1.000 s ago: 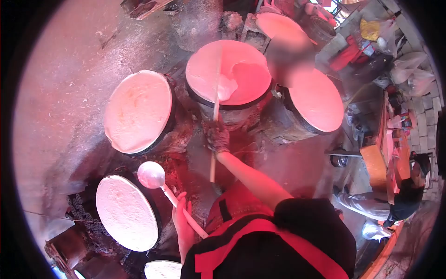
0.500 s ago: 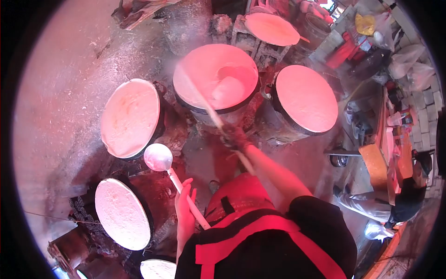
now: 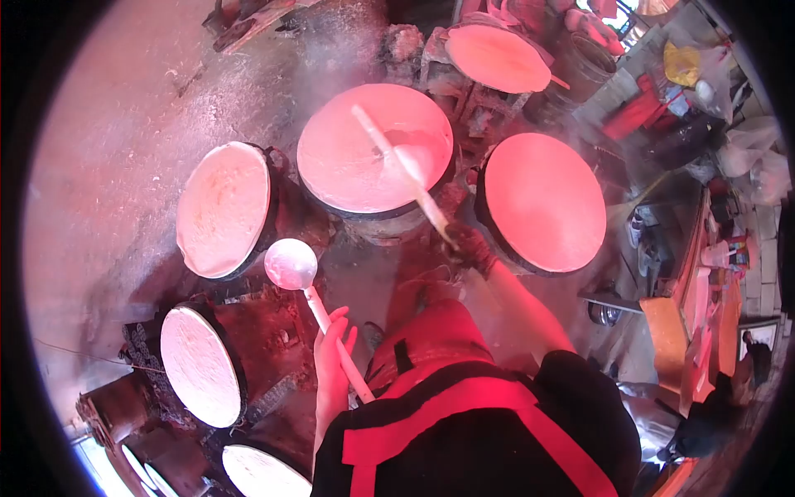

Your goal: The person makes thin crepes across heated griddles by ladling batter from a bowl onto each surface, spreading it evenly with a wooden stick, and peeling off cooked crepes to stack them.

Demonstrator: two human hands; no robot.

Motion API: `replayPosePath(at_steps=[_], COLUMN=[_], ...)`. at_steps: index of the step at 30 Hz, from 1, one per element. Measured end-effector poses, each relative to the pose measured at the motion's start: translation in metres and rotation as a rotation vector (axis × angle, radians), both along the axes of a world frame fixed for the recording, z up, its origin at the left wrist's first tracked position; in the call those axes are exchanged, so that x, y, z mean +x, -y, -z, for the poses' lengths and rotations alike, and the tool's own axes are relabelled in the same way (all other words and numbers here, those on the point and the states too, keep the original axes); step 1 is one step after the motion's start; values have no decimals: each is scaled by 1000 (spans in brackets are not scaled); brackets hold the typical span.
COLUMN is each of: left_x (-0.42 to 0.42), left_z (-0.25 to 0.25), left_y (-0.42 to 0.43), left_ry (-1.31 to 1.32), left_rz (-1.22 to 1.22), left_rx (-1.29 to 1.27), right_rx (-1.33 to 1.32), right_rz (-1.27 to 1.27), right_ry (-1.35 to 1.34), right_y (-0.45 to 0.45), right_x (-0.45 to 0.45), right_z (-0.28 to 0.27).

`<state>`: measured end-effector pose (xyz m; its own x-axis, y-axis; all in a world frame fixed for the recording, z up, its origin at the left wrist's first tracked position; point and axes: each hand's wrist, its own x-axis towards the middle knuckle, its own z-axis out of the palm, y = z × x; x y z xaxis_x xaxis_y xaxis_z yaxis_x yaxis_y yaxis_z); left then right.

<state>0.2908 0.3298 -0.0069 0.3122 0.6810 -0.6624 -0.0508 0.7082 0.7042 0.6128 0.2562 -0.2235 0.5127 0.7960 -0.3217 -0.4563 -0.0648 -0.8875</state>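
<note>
Landmark: big round dark-rimmed griddle, topped by a pink-lit pale batter-like layer with a paler rounded patch toward its right side.

Right hand, in a dark glove or covering, just beyond the griddle's lower right edge: fingers wrapped round a long, pale, flat, wooden-looking stick; single fingers can't be told apart. Stick slants over the griddle, crossing the patch, far end past the layer's middle. Whether it touches the layer: can't tell.

Left hand, bare, below the griddle: loosely round the handle of a round-bowled, whitish, long-handled ladle, fingertips a little apart past the handle; thumb unclear. Ladle bowl sits below the griddle's lower left edge, apart from it; contents can't be told.

Around the griddle: pale oval sheet left, pale round sheet right, smaller orange-pink disc beyond to the upper right, whitish oval sheet lower left. Another person, dark top, well off to the lower right, blurry.

Judgement: looks like a spreading stroke. Best done with the stick's edge low and level, light even pressure, drawing the thick patch toward thinner parts, no digging in. Ladle better held level, off the griddle, clear of the stick's sweep. Forearm should stay off the rim, likely hot.
</note>
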Motion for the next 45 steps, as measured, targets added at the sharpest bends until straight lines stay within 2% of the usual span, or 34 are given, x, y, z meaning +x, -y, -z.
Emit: replayPosePath(at_steps=[1, 3, 6, 9, 12, 15, 17, 18, 21, 22, 24, 26, 28, 30, 32, 35, 36, 38, 40, 41, 42, 45], left_x=[3, 8, 19, 35, 36, 30, 34, 34, 37, 36, 34, 43, 43, 41, 38, 40, 42, 48, 61, 68, 77, 112], left_z=[4, 13, 8, -2, -9, -11, -14, -15, -14, -11, -7, -10, -10, -7, -6, -5, -5, -2, 5, 12, 19, 49], left_y=[3, 7, 11, 7, -8, -20, -24, -26, -35, -37, -42, -42, -42, -47, -50, -58, -60, -71, -90, -102, -115, -156], left_ry=[0, 0, -12, 55, 82, 149, 161, 163, 196, 214, 248, 150, 101, 109, 129, 131, 128, 103, 81, 70, 60, 76], left_rz=[-9, -21, -35, -15, 107, 153, 148, 149, 160, 170, 191, 127, 113, 156, 228, 280, 285, 303, 309, 306, 303, 392], left_rx=[-19, -53, -63, -78, -53, -59, -65, -70, -106, -109, -114, -85, -79, -82, -90, -94, -97, -74, -23, 12, 46, 173], right_rx=[-10, -184, 32, -131, 173, 6, 15, 56, -55, -109, -154, -124, 1, 74, 83, -37, -157, -16, -92, -244, -396, -228], right_rz=[-2, -148, -60, 36, -271, 144, 303, 349, 208, 132, 209, 510, 478, 336, 87, 368, 384, 221, 42, -53, -148, 153], right_ry=[-41, -248, -239, -38, -163, 182, 380, 282, 141, 168, 244, 350, 695, 603, 74, 211, 154, 404, 485, 437, 388, 599], right_y=[4, -5, -38, -80, -81, -55, -43, -51, -57, -55, -48, -45, -49, -54, -59, -76, -80, -68, -48, -31, -18, 6], right_x=[18, 51, 55, 46, 50, 39, 19, 10, -16, -13, -6, 5, -6, -9, 7, 36, 39, 31, 15, -2, -16, -37], right_z=[2, -70, -113, -98, -69, -87, -87, -46, -82, -109, -112, -74, -43, -52, -67, -71, -68, -42, -56, -106, -132, -112])
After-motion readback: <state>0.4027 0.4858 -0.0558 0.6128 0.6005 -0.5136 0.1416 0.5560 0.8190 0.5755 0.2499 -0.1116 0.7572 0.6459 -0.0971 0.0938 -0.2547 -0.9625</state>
